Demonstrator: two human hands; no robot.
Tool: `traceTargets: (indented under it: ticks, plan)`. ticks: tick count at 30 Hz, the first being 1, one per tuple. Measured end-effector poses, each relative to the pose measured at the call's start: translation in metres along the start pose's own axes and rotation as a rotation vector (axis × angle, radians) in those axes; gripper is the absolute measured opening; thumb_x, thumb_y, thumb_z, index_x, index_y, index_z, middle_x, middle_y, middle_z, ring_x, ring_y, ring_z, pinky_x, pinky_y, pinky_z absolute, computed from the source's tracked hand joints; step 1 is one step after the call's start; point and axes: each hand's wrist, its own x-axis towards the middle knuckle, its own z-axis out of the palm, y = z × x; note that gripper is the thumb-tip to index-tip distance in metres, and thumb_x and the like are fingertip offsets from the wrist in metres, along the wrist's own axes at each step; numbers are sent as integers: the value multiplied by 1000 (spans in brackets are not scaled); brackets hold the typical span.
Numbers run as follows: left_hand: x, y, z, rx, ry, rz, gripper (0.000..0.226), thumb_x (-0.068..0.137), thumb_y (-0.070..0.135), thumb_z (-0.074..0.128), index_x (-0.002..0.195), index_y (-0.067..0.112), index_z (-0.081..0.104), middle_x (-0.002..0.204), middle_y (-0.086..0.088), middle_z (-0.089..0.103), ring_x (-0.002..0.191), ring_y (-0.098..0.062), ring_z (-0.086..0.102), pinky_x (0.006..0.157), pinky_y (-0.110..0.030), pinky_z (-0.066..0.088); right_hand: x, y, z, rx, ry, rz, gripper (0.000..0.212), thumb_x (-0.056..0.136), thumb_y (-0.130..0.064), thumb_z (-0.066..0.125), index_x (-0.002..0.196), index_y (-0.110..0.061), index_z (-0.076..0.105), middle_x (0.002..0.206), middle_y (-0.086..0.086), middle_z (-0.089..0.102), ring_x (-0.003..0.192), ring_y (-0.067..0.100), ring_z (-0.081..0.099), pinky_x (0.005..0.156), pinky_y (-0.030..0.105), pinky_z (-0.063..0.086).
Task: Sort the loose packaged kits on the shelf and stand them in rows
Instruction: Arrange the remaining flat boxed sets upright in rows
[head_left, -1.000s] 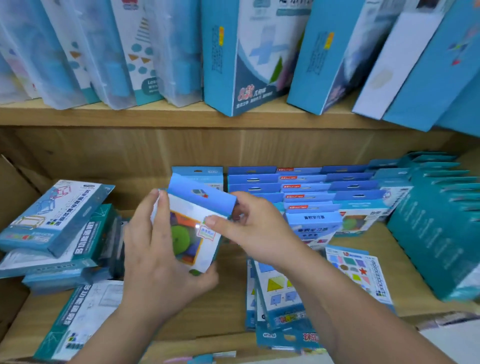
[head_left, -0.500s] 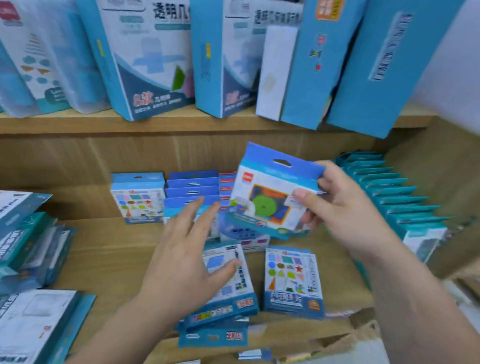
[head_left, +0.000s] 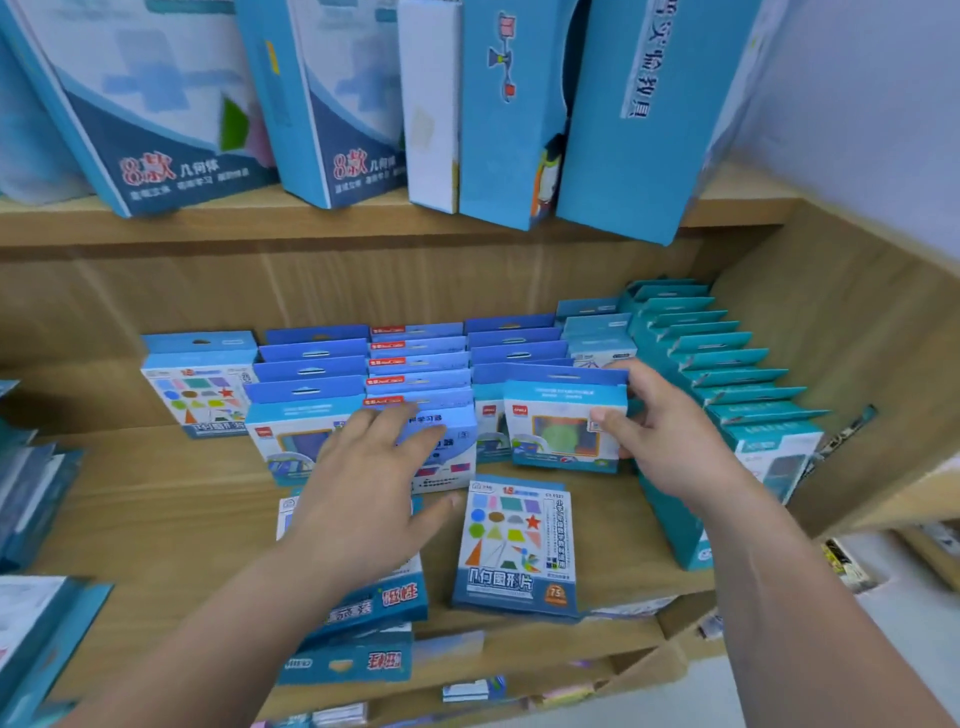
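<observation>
My right hand grips a blue kit with a green disc in its window, standing it upright at the front of a row of like kits. My left hand hovers with fingers spread over the shelf, its fingertips at the front kit of the middle row. A shapes kit lies flat on the wooden shelf. Under my left hand lie more flat kits. Other upright rows stand at the back, one fronted by a shapes kit.
A long row of teal boxes runs along the right wall of the shelf. Stacked kits lie at the far left. Large blue boxes lean on the shelf above. The shelf's front edge is just below the flat kits.
My right hand has carried the green-disc kit right and down onto the shelf at the front of a row. My left hand let go of it and moved over the flat kits.
</observation>
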Motion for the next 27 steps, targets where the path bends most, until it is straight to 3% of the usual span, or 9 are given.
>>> traceTargets:
  ticks: [4,7,12,17,20,22,27]
  plan:
    - [-5,9,6,6,21,80,63,78,69,44,122,29,66,123,3,63,112,-24,56,90,-44,52,2,4,-2,7,-7,23,28,96,-23,66,113,-42,54,105,-18,71,86,11,71,78,47,60]
    - [-5,17,10,2,-47,140,61,77,71,44,117,32,67,115,6,65,107,-22,59,87,-44,53,-1,5,-6,-21,-66,33,27,96,-24,65,112,-42,53,106,-16,72,83,4,69,77,40,61]
    - [0,26,18,139,-288,227,67,85,74,39,135,32,52,138,10,51,127,-19,40,108,-40,33,-2,6,-2,-161,-128,1,30,96,-28,64,115,-46,50,105,-18,70,92,11,68,78,41,58]
    - [3,55,26,200,-378,320,73,86,70,47,140,21,48,139,-5,51,129,-28,45,115,-46,28,11,21,19,-109,-46,-49,31,94,-20,67,116,-38,55,110,-7,63,92,16,61,80,33,52]
    - [10,67,37,257,-459,283,88,84,69,53,149,12,35,157,-17,30,139,-34,38,118,-51,23,15,27,32,-89,66,7,38,93,-18,69,127,-29,57,109,0,54,91,14,56,77,23,43]
    - [15,70,40,281,-525,223,99,83,70,56,153,7,26,163,-20,15,145,-36,28,121,-53,18,16,29,40,-80,114,24,44,91,-19,69,132,-28,55,107,1,57,88,17,59,75,23,40]
    - [25,67,40,248,-579,159,106,73,76,62,150,10,30,157,-19,28,142,-33,31,119,-51,19,9,35,53,-72,90,87,52,94,-26,67,142,-25,46,85,-10,65,87,16,63,71,25,38]
